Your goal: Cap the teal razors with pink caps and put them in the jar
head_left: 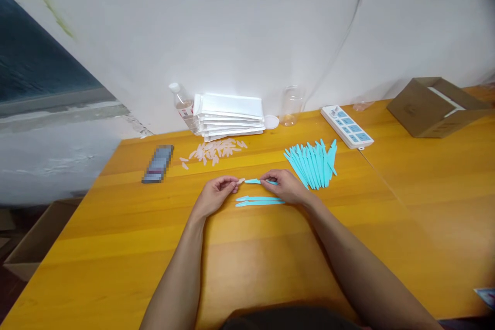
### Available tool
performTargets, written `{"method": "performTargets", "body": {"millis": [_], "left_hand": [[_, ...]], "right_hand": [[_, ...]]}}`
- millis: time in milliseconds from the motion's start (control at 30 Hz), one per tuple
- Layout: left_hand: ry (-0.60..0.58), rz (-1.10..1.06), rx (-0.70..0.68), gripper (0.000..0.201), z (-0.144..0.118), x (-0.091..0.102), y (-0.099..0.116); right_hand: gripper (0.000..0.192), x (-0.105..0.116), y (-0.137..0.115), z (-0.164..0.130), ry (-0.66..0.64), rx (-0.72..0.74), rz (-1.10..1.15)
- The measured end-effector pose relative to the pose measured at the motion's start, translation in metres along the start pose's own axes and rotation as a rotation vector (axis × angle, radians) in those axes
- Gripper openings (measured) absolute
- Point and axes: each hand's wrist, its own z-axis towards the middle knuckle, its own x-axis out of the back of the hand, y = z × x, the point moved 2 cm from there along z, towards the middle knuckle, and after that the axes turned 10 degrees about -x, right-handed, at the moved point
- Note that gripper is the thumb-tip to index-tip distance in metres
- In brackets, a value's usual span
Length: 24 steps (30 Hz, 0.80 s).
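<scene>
Turquoise plastic knife-shaped tool (256, 181): held just above the yellow wooden table (116, 247), lying level between the two hands, pointed end toward the left hand.
Right hand (284, 186): fingers (266, 180) pressed together in a pinch on the handle end of the tool; the rest of the handle is hidden under the hand.
Left hand (216, 193): fingertips (234, 181) pinch a small translucent pale pink cap (241, 181), which sits at the tool's tip; whether cap and tip touch cannot be told.
Two more turquoise tools (258, 201): lying flat side by side on the table just below the held one, beside the right hand.
Fanned pile of turquoise tools (312, 163): on the table behind the right hand, near it.
Scatter of pale pink caps (214, 151): behind the left hand, well apart from it.
Stack of white flat packets (231, 116): against the wall, with a clear plastic bottle (181, 104) just beside.
White power strip (347, 127): right of the pile.
Brown cardboard box (433, 107): far right of the table.
</scene>
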Motion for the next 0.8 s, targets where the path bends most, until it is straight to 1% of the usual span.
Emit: {"method": "performTargets", "body": {"millis": [167, 367, 533, 633, 800], "left_hand": [[-0.047, 0.080, -0.033, 0.039, 0.000, -0.006, -0.001], [-0.003, 0.114, -0.027, 0.039, -0.002, 0.000, -0.001], [-0.039, 0.133, -0.030, 0.038, -0.002, -0.009, 0.001], [-0.068, 0.142, -0.036, 0.038, -0.002, -0.012, 0.003], [-0.042, 0.117, -0.035, 0.041, -0.003, -0.013, 0.007]], "right_hand": [[0.025, 0.000, -0.001, -0.001, -0.011, 0.016, -0.023], [0.025, 0.001, -0.002, -0.001, -0.006, 0.020, -0.021], [0.025, -0.001, -0.004, -0.002, -0.023, 0.023, -0.035], [0.024, -0.001, -0.005, -0.003, -0.033, 0.054, -0.023], [0.024, -0.001, -0.004, -0.003, -0.033, 0.048, -0.012]]}}
